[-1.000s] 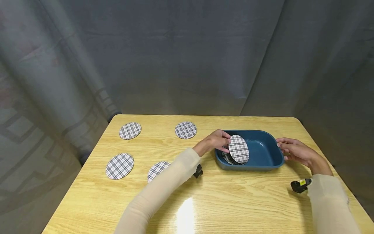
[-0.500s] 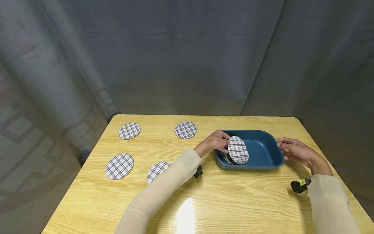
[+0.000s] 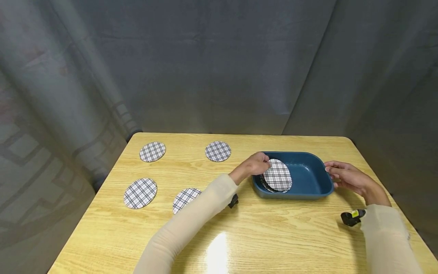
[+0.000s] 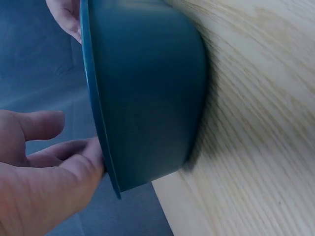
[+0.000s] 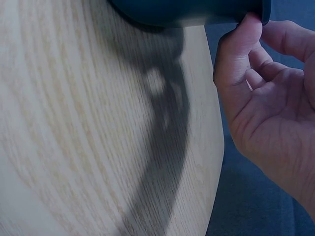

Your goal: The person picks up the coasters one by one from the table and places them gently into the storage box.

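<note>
My left hand (image 3: 254,164) reaches over the left rim of a blue plastic bin (image 3: 309,179), its fingertips at the edge of a round plaid coaster (image 3: 278,176). That coaster lies inside over another, whose dark edge peeks out at the lower left. From the left wrist, the left hand's thumb or finger (image 4: 47,125) stands apart from the fingers dipping behind the bin's rim, so their tips are hidden. At the bin's right end, my right hand (image 3: 349,177) pinches the rim; the right wrist view shows a fingertip (image 5: 252,23) pressed against the outside.
Several plaid coasters lie spread on the wooden table (image 3: 273,236) to the left: one back left (image 3: 152,152), one back middle (image 3: 218,151), one front left (image 3: 140,193), and one (image 3: 184,198) partly under the left sleeve. Grey curtains (image 3: 219,76) surround the table.
The coaster at my left hand has gone from tilted to lying down in the bin, over the other one. My left fingers have drawn back slightly; the right hand stays at the rim.
</note>
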The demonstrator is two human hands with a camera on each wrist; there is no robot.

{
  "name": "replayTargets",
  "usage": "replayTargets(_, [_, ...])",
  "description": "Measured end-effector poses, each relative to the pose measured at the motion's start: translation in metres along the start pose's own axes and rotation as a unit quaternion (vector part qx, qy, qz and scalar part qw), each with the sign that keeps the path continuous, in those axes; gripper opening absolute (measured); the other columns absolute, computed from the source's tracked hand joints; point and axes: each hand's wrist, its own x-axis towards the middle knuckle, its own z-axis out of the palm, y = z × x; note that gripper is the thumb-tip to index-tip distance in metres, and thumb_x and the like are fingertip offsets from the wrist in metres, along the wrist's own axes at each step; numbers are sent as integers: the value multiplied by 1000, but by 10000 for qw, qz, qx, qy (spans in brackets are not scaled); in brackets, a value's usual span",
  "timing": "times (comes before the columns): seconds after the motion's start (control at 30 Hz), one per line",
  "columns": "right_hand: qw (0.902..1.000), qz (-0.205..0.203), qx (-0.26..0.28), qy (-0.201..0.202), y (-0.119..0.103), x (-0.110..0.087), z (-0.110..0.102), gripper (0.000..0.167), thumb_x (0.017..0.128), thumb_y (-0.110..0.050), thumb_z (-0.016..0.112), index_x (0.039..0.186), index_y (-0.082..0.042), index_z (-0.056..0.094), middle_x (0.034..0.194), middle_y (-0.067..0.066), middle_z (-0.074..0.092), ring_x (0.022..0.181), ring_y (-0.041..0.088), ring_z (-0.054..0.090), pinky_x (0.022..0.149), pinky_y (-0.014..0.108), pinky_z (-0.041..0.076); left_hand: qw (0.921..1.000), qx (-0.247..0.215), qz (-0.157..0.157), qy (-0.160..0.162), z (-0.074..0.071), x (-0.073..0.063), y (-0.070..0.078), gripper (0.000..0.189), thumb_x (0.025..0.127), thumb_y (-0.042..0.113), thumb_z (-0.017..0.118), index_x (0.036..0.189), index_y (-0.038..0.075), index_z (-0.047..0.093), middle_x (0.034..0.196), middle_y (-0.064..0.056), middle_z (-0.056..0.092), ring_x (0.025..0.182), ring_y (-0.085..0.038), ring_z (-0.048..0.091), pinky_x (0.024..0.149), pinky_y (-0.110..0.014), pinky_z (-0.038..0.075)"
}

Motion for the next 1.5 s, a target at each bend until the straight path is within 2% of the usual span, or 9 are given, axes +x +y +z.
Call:
replayTargets(0.07, [10000, 38, -11, 17, 0, 0, 1, 18, 107, -17, 46, 113, -25, 61, 91, -6, 60, 81, 12, 57, 69, 29, 56, 9997, 243, 21, 84, -2, -2, 2, 48, 106, 14, 46, 150, -4, 38, 147, -18, 50, 90, -19, 57, 91, -31, 49])
replayTargets(0.2, [9999, 95, -22, 38, -2, 0, 2, 17, 107, -18, 46, 114, -25, 60, 93, -7, 61, 83, 12, 58, 70, 29, 56, 9987, 306, 196, 352, -11, -7, 8, 46, 106, 18, 47, 149, 3, 44, 143, -13, 55, 108, -20, 61, 100, -34, 49])
replayTargets(0.3, [10000, 76, -37, 26, -2, -1, 1, 18, 107, -17, 45, 114, -25, 60, 94, -7, 62, 83, 12, 58, 71, 29, 57, 9966, 110, 396, 717, -23, -8, 10, 40, 106, 18, 48, 143, 5, 53, 145, -10, 55, 133, -20, 51, 108, -34, 46])
replayTargets(0.33, [10000, 65, -35, 23, -2, -1, 1, 18, 107, -17, 45, 114, -25, 60, 94, -8, 62, 83, 12, 58, 71, 29, 57, 9953, -29, 453, 853, -28, -8, 9, 38, 105, 17, 48, 141, 5, 55, 141, -10, 58, 129, -21, 54, 104, -33, 49])
replayTargets(0.5, [10000, 26, -10, 36, 0, 0, 1, 19, 107, -17, 45, 111, -27, 61, 93, -8, 61, 82, 11, 58, 70, 29, 56, 9813, -337, 683, 1768, -53, -6, -9, 27, 103, 14, 53, 126, 5, 65, 120, -8, 67, 109, -20, 63, 84, -26, 55])
replayTargets(0.67, [10000, -52, -7, -21, 1, 0, 1, 19, 108, -17, 45, 112, -26, 61, 92, -7, 61, 81, 12, 59, 70, 30, 57, 9714, 175, 516, 2310, -80, -8, -40, 26, 103, 17, 53, 126, 8, 64, 122, -8, 65, 114, -23, 61, 93, -34, 53])
replayTargets(0.8, [10000, -25, -36, -30, 2, 0, 2, 17, 108, -19, 45, 113, -26, 60, 92, -6, 60, 81, 12, 59, 71, 30, 57, 9676, 857, 192, 2368, -97, -9, -65, 35, 102, 20, 55, 134, 7, 57, 136, -12, 56, 126, -28, 53, 104, -43, 47])
replayTargets(1.0, [10000, -28, -45, 39, 1, -1, 2, 16, 107, -18, 46, 113, -24, 59, 93, -7, 60, 82, 11, 59, 72, 31, 58, 9559, 1750, -275, 2342, -112, -4, -83, 53, 98, 23, 64, 143, 2, 47, 148, -19, 45, 137, -36, 42, 113, -47, 39])
replayTargets(1.5, [9998, -170, 54, -60, 3, -2, 0, 17, 107, -14, 44, 115, -22, 58, 93, -5, 61, 81, 10, 59, 69, 29, 58, 9392, 2852, -1009, 1623, -111, 8, -100, 79, 94, 39, 69, 152, -1, 34, 161, -26, 21, 151, -38, 17, 119, -53, 29])
